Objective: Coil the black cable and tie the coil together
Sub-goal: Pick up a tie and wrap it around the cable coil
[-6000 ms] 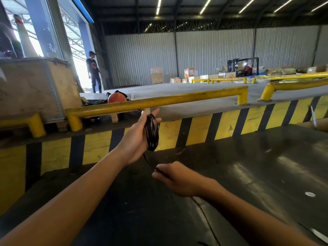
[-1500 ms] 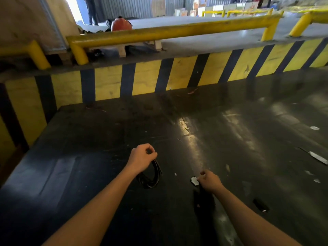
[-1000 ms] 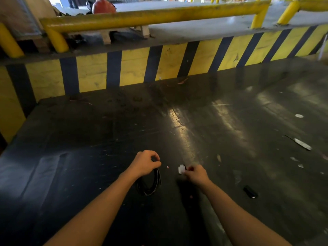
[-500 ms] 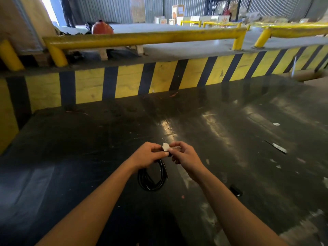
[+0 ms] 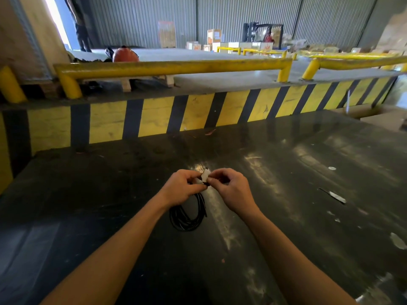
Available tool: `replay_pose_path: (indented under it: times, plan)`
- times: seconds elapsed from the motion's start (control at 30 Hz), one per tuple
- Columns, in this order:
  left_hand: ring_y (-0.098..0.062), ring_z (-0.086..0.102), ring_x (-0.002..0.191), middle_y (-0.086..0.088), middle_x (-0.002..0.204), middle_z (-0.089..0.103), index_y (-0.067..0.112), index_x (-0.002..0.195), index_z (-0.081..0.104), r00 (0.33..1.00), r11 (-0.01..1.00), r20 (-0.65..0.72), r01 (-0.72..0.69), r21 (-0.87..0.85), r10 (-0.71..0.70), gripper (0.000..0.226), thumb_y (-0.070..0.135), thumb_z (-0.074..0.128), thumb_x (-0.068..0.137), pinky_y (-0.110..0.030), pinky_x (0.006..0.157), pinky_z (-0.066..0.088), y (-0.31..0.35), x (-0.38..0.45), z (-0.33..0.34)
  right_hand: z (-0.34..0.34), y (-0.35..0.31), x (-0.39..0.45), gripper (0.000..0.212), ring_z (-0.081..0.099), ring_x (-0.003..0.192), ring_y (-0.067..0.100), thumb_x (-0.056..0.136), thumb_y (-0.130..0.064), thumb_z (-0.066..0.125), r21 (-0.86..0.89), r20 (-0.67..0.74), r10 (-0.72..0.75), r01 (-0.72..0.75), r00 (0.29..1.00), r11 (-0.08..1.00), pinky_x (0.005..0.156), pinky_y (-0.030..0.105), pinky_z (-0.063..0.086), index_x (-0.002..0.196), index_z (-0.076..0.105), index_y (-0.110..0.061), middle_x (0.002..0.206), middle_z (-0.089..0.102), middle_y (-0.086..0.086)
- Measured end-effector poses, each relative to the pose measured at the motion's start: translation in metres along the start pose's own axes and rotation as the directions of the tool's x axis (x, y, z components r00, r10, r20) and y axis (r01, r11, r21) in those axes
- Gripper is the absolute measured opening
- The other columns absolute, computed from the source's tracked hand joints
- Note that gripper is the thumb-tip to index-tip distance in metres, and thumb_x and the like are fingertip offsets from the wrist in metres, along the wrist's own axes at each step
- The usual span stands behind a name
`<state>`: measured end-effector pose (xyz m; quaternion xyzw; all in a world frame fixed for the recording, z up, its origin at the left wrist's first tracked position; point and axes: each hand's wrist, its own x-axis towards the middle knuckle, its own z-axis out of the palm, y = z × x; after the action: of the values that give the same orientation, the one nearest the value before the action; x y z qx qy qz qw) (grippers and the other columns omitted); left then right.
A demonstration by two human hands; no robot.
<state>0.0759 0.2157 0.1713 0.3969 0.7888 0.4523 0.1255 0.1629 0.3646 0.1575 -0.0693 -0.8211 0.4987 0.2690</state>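
The black cable (image 5: pixel 187 217) hangs as a small coil of several loops above the dark floor. My left hand (image 5: pixel 179 187) grips the top of the coil, fingers closed around it. My right hand (image 5: pixel 231 188) is right beside it, its thumb and fingers pinching a small white tie (image 5: pixel 205 175) held against the top of the coil. Both hands meet at that tie. The part of the cable inside my left fist is hidden.
A dark glossy platform (image 5: pixel 286 194) stretches all around, with white scraps (image 5: pixel 335 195) at the right. A yellow and black striped kerb (image 5: pixel 176 115) and yellow guard rail (image 5: pixel 171 67) stand ahead. A person (image 5: pixel 81 29) stands far back left, a forklift (image 5: pixel 262 34) far back.
My right hand picked the white tie up from the floor and carried it left to the coil in my left hand. Both hands have risen a little and now meet.
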Motion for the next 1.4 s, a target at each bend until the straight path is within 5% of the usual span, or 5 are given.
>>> replay_pose_path:
  times: [0.47, 0.63, 0.9, 1.17, 1.4]
  plan:
    - [-0.015, 0.066, 0.079, -0.003, 0.083, 0.070, 0.021, 0.086, 0.071, 0.994, 0.985, 0.053, -0.097, 0.146, 0.091, 0.007, 0.016, 0.067, 0.084, -0.033, 0.080, 0.054, 0.040, 0.028, -0.017, -0.025, -0.014, 0.038, 0.016, 0.059, 0.057, -0.005, 0.089, -0.020, 0.060, -0.029, 0.088, -0.032, 0.035, 0.996, 0.999, 0.054, 0.009, 0.044, 0.082, 0.074, -0.024, 0.057, 0.065, -0.017]
    - [-0.013, 0.061, 0.068, -0.013, 0.081, 0.067, 0.016, 0.086, 0.070, 0.997, 0.997, -0.029, -0.078, -0.012, 0.078, 0.006, 0.016, 0.064, 0.086, -0.014, 0.062, 0.050, 0.056, 0.034, -0.027, -0.058, -0.025, 0.059, 0.018, 0.068, 0.059, 0.021, 0.095, -0.019, 0.051, 0.007, -0.074, -0.005, 0.006, 0.997, 1.000, 0.061, 0.036, 0.055, 0.089, 0.067, -0.013, 0.073, 0.071, 0.012]
    - [0.004, 0.051, 0.041, 0.012, 0.052, 0.061, 0.011, 0.084, 0.066, 0.995, 0.968, -0.097, -0.060, -0.243, 0.037, 0.006, 0.009, 0.062, 0.087, -0.007, 0.041, 0.037, 0.069, 0.042, -0.032, -0.067, -0.043, 0.067, 0.010, 0.071, 0.073, 0.010, 0.090, -0.007, 0.056, 0.355, 0.018, -0.033, 0.025, 0.999, 0.935, 0.067, 0.021, 0.057, 0.092, 0.061, -0.016, 0.086, 0.069, 0.004]
    - [0.004, 0.051, 0.045, 0.009, 0.060, 0.060, 0.013, 0.088, 0.068, 0.994, 0.978, -0.110, -0.028, -0.209, 0.005, 0.006, 0.016, 0.064, 0.086, -0.008, 0.042, 0.039, 0.068, 0.044, -0.041, -0.068, -0.052, 0.078, 0.007, 0.067, 0.076, 0.017, 0.088, -0.013, 0.062, 0.105, -0.013, -0.084, 0.085, 0.996, 0.991, 0.073, 0.031, 0.057, 0.094, 0.065, -0.012, 0.081, 0.069, 0.005]
    - [-0.002, 0.044, 0.043, -0.002, 0.064, 0.052, 0.018, 0.093, 0.066, 0.968, 0.952, -0.245, -0.117, -0.282, 0.046, 0.007, 0.017, 0.061, 0.088, -0.014, 0.039, 0.036, 0.073, 0.043, -0.046, -0.060, -0.061, 0.080, 0.008, 0.055, 0.065, -0.003, 0.083, -0.014, 0.069, -0.307, -0.030, -0.302, 0.279, 0.953, 0.910, 0.056, 0.006, 0.045, 0.089, 0.063, -0.014, 0.074, 0.060, -0.008]
